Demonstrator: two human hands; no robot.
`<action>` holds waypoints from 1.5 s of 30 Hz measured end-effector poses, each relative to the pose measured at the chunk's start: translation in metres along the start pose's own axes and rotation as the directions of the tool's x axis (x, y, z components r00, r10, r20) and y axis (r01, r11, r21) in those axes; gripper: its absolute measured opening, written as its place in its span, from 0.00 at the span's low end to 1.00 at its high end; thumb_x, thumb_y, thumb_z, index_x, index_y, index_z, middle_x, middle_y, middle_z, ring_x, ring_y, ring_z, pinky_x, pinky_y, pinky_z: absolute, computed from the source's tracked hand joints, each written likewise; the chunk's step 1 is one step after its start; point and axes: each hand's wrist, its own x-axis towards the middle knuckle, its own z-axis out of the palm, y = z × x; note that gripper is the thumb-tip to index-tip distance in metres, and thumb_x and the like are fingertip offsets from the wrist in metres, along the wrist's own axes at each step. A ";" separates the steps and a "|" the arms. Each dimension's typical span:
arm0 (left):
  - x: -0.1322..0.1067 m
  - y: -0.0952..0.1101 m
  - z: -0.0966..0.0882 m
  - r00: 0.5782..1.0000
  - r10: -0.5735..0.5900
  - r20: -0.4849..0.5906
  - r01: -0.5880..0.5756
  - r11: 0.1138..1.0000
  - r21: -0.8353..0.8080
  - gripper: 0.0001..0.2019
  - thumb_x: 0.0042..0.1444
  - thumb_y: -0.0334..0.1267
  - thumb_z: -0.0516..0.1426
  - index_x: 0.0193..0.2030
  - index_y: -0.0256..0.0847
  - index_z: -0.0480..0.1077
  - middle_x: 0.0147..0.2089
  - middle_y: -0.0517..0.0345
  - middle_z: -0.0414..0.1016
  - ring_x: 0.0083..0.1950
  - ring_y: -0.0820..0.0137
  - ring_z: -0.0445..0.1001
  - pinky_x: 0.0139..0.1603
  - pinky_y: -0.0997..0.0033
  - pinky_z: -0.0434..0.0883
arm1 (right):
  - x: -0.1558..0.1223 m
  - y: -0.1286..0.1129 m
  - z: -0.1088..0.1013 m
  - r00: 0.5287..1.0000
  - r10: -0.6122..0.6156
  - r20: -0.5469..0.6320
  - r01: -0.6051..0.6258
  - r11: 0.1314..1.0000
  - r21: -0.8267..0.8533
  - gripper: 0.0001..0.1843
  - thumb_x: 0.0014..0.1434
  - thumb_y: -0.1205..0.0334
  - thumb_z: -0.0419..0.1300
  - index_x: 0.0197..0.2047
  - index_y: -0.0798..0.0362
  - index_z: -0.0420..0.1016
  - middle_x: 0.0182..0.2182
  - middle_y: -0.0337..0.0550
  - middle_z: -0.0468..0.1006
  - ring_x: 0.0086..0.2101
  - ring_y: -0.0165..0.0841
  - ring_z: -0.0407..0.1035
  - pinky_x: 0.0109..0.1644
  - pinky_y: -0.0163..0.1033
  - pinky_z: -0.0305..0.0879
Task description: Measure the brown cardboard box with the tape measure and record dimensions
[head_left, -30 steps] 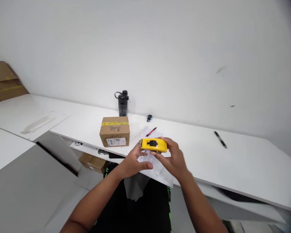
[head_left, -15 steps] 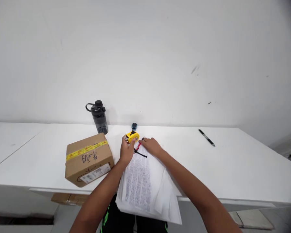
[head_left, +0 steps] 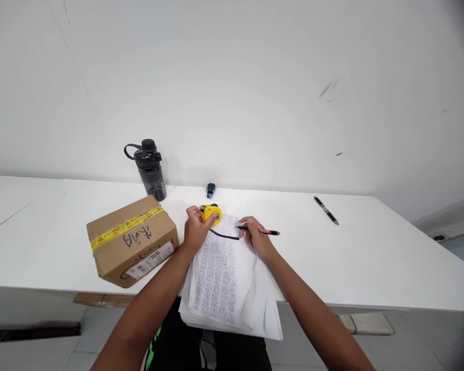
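My left grip (head_left: 196, 230) is closed on the yellow tape measure (head_left: 210, 213), my right grip (head_left: 257, 239) on the red-black pen (head_left: 269, 232), above papers (head_left: 215, 281) that, overhanging the table (head_left: 340, 268), could slip off if I brush them.

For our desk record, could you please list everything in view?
table: one, white, across the view
wall: one, white, behind table
box: one, brown with yellow tape, table's left
bottle: one, black, behind box
watch: one, dark blue, near wall
tape measure: one, yellow and black, in left hand
cord: one, black, over papers
papers: several, white, overhanging front edge
red pen: one, red and black, in right hand
black pen: one, black and grey, table's right
cardboard: count unclear, brown, below table, left
flat thing: one, pale, below table, right
trousers: one pair, black and green, bottom
left hand: one, bare, papers' left
right hand: one, bare, papers' right
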 end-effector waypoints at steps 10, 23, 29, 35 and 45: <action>-0.002 0.009 -0.007 0.991 0.102 0.084 -0.114 0.980 0.165 0.27 0.61 0.51 0.51 0.65 0.48 0.56 0.49 0.53 0.76 0.44 0.64 0.76 0.43 0.67 0.70 | 0.004 0.005 -0.003 0.999 0.019 -0.040 -0.026 0.983 -0.180 0.22 0.60 0.43 0.53 0.26 0.50 0.76 0.22 0.39 0.72 0.28 0.36 0.67 0.36 0.40 0.60; -0.002 0.004 -0.007 0.969 0.225 0.106 -0.236 0.966 0.103 0.24 0.65 0.48 0.48 0.66 0.46 0.58 0.62 0.54 0.68 0.59 0.65 0.70 0.59 0.66 0.66 | 0.001 0.001 0.001 0.999 0.022 -0.034 -0.029 0.976 -0.215 0.21 0.57 0.45 0.54 0.26 0.51 0.76 0.24 0.41 0.75 0.29 0.37 0.69 0.35 0.40 0.62; 0.000 0.004 -0.006 0.977 0.196 0.090 -0.203 0.976 0.079 0.23 0.65 0.48 0.47 0.64 0.46 0.61 0.60 0.54 0.70 0.58 0.65 0.71 0.57 0.65 0.68 | 0.001 0.002 -0.001 0.996 0.018 -0.082 -0.035 0.978 -0.205 0.21 0.58 0.46 0.53 0.24 0.51 0.74 0.25 0.41 0.76 0.32 0.38 0.69 0.38 0.40 0.61; 0.000 0.003 -0.005 0.980 0.180 0.082 -0.186 0.980 0.072 0.23 0.64 0.49 0.48 0.63 0.46 0.61 0.59 0.53 0.70 0.57 0.64 0.71 0.57 0.64 0.68 | 0.002 0.001 -0.001 0.998 0.015 -0.056 -0.025 0.982 -0.185 0.21 0.58 0.45 0.53 0.25 0.50 0.75 0.27 0.42 0.78 0.33 0.38 0.71 0.40 0.41 0.63; -0.001 0.009 -0.008 0.982 0.168 0.088 -0.176 0.981 0.086 0.24 0.64 0.49 0.49 0.65 0.46 0.59 0.62 0.53 0.68 0.60 0.64 0.69 0.59 0.63 0.67 | 0.003 0.004 -0.001 0.995 0.009 -0.095 -0.028 0.981 -0.194 0.21 0.58 0.46 0.53 0.24 0.50 0.74 0.27 0.43 0.78 0.35 0.40 0.71 0.43 0.42 0.63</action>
